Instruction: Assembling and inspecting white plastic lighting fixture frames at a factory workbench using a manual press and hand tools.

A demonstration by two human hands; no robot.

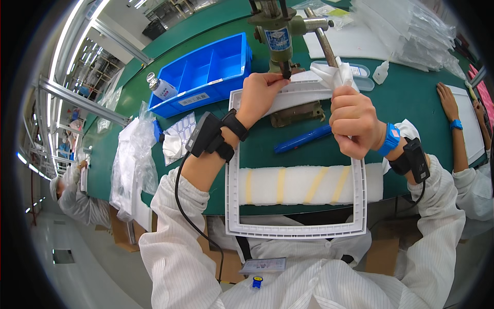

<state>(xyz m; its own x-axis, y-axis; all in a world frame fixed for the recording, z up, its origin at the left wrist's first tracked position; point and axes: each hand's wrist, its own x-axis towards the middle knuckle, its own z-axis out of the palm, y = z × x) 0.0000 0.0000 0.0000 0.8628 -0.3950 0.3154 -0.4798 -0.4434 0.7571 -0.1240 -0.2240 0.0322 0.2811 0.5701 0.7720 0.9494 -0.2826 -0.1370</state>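
Note:
A white rectangular plastic frame [296, 230] lies with its far side under a hand press [278, 38] and its near side over the table edge. My left hand [261, 95] reaches to the frame's far side, its thumb and fingertips pinched together beside the press's dark lower tip. Whatever sits between those fingertips is too small to make out. My right hand [354, 121] is closed in a fist around the lower end of the press's metal lever [321, 41]. White cloth [337, 75] is wrapped round the lever there. Beneath the frame's far side, the metal press base [298, 114] partly shows.
Inside the frame's outline are a blue pen-like tool [302, 140] and a white padded roll with yellow tape [293, 185]. A blue divided bin [206, 72] with a bottle [163, 88] stands left. Plastic bags [135, 165] lie far left. A small dropper bottle [381, 72] and a co-worker's hand [448, 100] are right.

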